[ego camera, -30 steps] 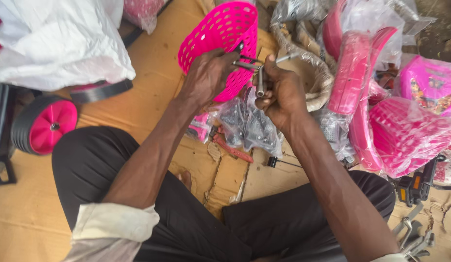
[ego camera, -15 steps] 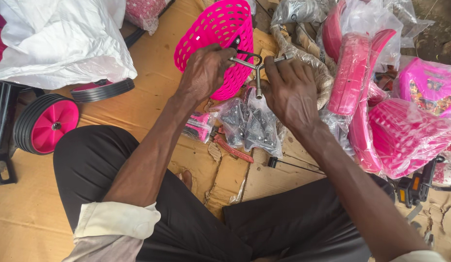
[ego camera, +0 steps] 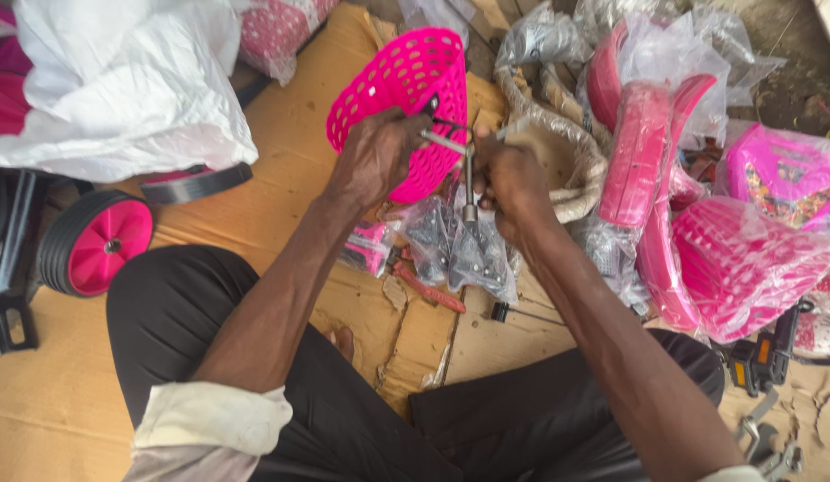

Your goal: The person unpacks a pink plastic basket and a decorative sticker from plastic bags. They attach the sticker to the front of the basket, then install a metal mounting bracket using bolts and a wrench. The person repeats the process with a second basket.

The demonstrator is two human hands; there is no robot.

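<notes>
Partly hidden wrench (ego camera: 468, 174) behind hands.

At your far left you see a small black wheel with a pink hub (ego camera: 95, 243), and above it a crumpled white plastic sheet (ego camera: 120, 85). To your right lie pink plastic parts wrapped in clear film (ego camera: 700, 214). Flattened brown cardboard (ego camera: 281, 170) covers the ground. A black pedal with an orange reflector (ego camera: 761, 357) sits at your lower right.
</notes>
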